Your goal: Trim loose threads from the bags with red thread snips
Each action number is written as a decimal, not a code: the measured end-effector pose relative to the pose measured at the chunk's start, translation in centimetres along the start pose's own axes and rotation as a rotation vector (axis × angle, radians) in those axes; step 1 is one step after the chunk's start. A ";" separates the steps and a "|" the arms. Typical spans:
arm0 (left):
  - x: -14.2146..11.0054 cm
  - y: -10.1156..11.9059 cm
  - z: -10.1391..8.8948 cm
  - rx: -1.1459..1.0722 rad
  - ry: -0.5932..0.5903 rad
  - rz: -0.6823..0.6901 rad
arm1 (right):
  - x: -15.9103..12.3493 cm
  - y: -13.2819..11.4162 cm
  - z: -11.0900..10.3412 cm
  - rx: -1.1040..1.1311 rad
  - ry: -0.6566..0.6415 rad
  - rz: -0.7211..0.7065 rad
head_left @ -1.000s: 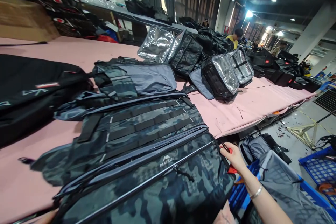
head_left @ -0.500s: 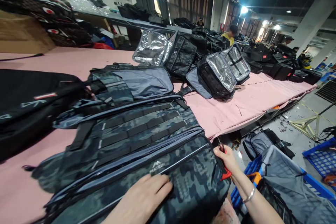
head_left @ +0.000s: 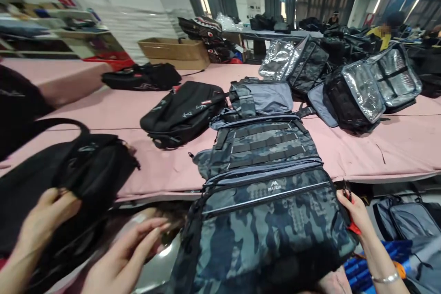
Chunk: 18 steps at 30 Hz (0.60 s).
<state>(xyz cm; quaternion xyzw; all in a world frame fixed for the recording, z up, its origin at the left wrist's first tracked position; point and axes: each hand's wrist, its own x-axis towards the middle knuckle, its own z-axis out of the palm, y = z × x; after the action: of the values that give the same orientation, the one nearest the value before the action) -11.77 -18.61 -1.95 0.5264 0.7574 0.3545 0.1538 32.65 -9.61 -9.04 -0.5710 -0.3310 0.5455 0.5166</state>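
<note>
A grey-blue camouflage backpack (head_left: 268, 220) lies on the pink table (head_left: 396, 147), its lower end hanging over the front edge. My right hand (head_left: 356, 213) rests against the backpack's right side, closed on red-handled scissors (head_left: 354, 228). My left hand (head_left: 131, 252) hovers low at the left of the backpack, fingers stretched out and holding nothing. Just left of it a black bag (head_left: 93, 170) is gripped by another hand (head_left: 44, 220) that comes in from the bottom left corner; I cannot tell whose it is.
Another black backpack (head_left: 182, 112) and a flat black bag (head_left: 144, 76) lie further back. Open bags with silver lining (head_left: 361, 92) stand at the right. A cardboard box (head_left: 172, 50) sits behind. A blue crate (head_left: 361, 266) is below my right arm. A person in yellow (head_left: 382, 34) works far off.
My view has swung left. My left hand has come off the camouflage backpack and moved left toward the black bag. My right hand stays at the backpack's right edge with the scissors.
</note>
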 end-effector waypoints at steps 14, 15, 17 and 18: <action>0.6 4.5 3.5 0.417 0.001 0.470 | -2.5 1.1 -3.0 -0.156 0.084 0.076; 1.1 3.7 3.3 0.389 0.085 0.321 | -2.6 1.1 -3.4 -0.221 0.137 0.016; 1.2 2.2 3.3 0.240 0.084 0.104 | -3.0 1.0 -4.0 -0.356 0.271 -0.123; 0.7 1.7 3.7 0.140 0.029 0.036 | -3.4 0.7 -4.0 -0.409 0.334 -0.189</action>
<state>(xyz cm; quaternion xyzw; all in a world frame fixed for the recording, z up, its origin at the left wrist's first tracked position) -8.71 -16.24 -3.24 0.5440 0.7730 0.3109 0.0992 35.73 -13.88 -9.31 -0.7121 -0.3963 0.3149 0.4866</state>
